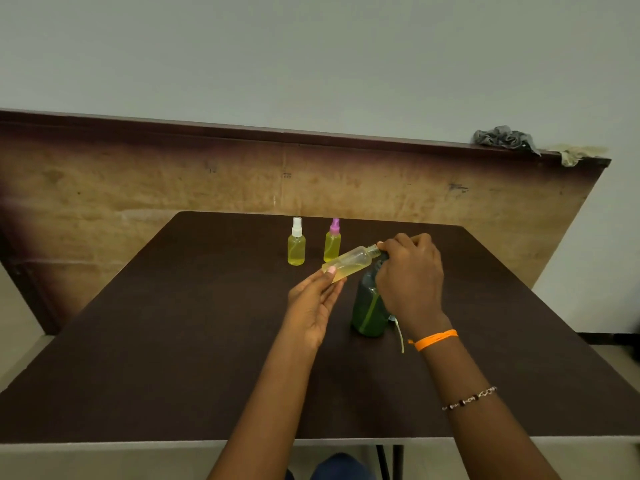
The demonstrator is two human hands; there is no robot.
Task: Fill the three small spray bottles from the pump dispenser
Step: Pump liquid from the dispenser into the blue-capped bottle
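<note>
Yellow-filled open bottle (349,263), tilted, is pinched by the left hand (313,306) so its neck meets the pump dispenser (369,306), gripped by the right hand (410,275).

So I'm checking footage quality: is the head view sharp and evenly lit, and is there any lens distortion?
Head view: dim and soft, no harsh glare; wide-angle bending bows the wooden board; the pump dispenser reads dark, its top hidden under the right hand.
</note>
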